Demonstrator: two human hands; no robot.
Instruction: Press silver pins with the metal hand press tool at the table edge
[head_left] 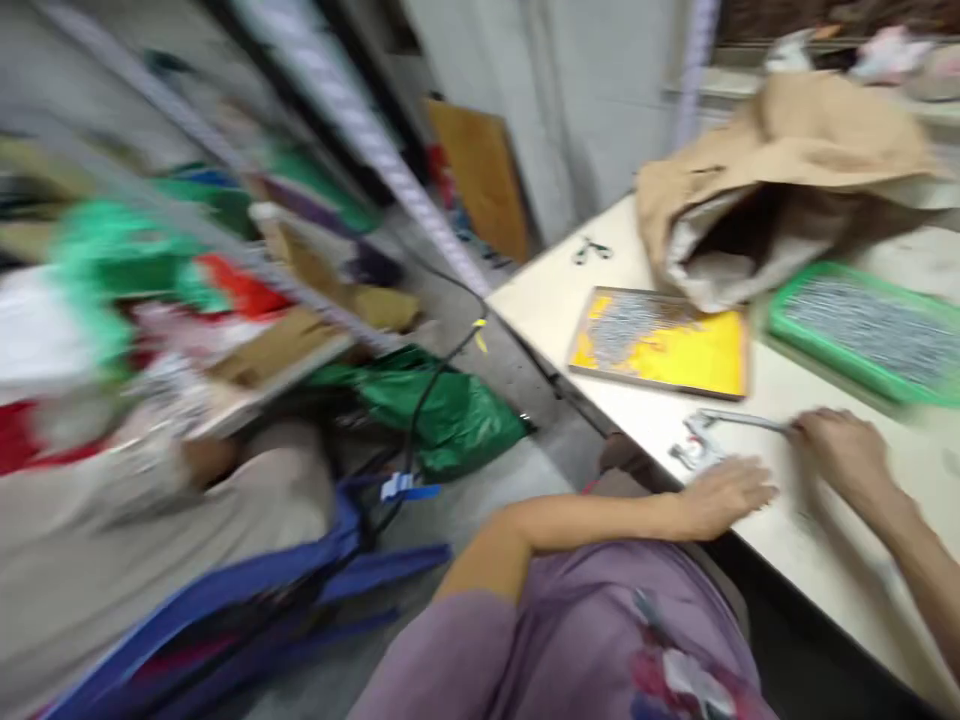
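Note:
My left hand (724, 497) lies at the table's edge with its fingers pressed together, beside a small metal hand press (697, 445); whether it pinches something small is hidden. My right hand (844, 450) is wrapped round the end of the press's grey lever (750, 420), on the right. Behind the press sits a yellow tray (705, 355) with a heap of small grey metal pieces (619, 328) on its left part. A green basket (832, 350) full of similar grey pieces stands at the right.
An open brown paper sack (810, 130) stands behind the trays. Small scissors (592, 250) lie near the table's (555, 275) far corner. To the left, a seated person (247, 490) is beside a blue chair (315, 555), bags and a green plastic bag (450, 415). A cable hangs between.

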